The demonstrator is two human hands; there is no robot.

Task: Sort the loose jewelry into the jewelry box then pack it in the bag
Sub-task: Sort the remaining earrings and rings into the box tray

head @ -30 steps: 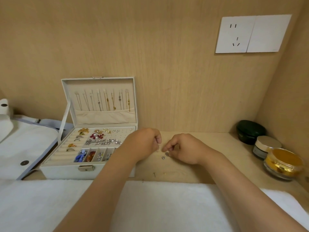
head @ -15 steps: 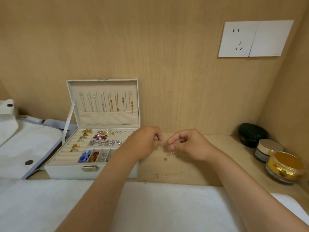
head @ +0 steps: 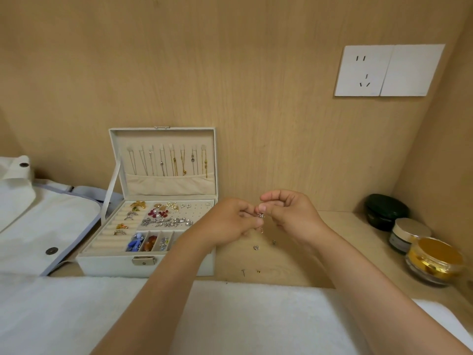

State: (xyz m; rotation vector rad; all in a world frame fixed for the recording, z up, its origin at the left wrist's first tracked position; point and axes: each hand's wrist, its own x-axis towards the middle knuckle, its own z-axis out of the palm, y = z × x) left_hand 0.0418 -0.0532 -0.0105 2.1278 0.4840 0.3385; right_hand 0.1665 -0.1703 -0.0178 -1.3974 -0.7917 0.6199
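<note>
An open white jewelry box (head: 107, 265) stands at the left of the wooden shelf, with necklaces hanging in its lid and earrings, rings and stones in its tray. My left hand (head: 227, 222) and my right hand (head: 289, 213) meet just right of the box, a little above the shelf. Both pinch a small silver earring (head: 260, 215) between their fingertips. Loose pieces lie on the shelf below: a silver stud (head: 256, 248), a small piece (head: 273, 242), a pin (head: 243, 272) and a gold bit (head: 258, 272). A white bag (head: 38, 226) with snap buttons lies left of the box.
Three jars stand at the right: a dark green one (head: 386, 211), a silver-lidded one (head: 409, 234) and a gold one (head: 435, 260). A white towel (head: 76, 316) covers the front edge. A wall socket (head: 389, 70) sits on the back panel.
Both hands have risen off the shelf and come together, with the right hand lifting the small silver earring. Two pieces stay on the shelf under them.
</note>
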